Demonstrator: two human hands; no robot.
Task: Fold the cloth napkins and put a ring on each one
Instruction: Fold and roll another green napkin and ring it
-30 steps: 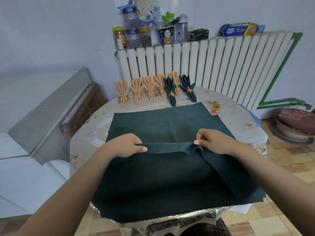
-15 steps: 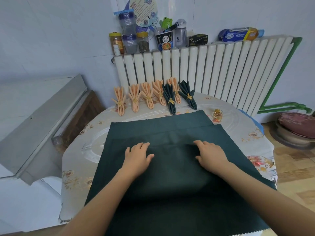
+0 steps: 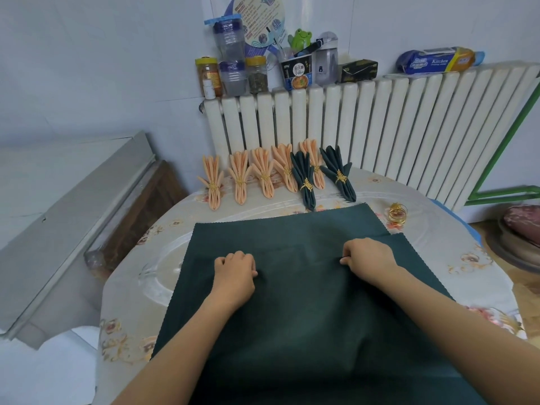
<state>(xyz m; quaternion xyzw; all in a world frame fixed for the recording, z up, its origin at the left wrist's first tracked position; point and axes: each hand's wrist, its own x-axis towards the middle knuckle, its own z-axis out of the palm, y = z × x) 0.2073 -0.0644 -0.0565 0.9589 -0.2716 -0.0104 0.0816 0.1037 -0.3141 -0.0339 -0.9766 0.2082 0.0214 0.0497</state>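
Pinching the dark green napkin [image 3: 292, 302] spread on the desk [image 3: 131, 287], the left hand [image 3: 233, 273] and right hand [image 3: 369, 257] both have fingers curled onto the cloth near its middle. Seven ringed napkins [image 3: 264, 176], five peach and two green, line the far edge. A loose gold ring [image 3: 397, 213] lies just beside the cloth's far right corner.

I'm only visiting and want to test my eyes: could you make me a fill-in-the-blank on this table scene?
1. Both hands, left and right, pinch the dark ____ cloth.
2. The finished peach napkins number ____.
3. The spare ring lies to the cloth's ____.

Answers: green; five; right
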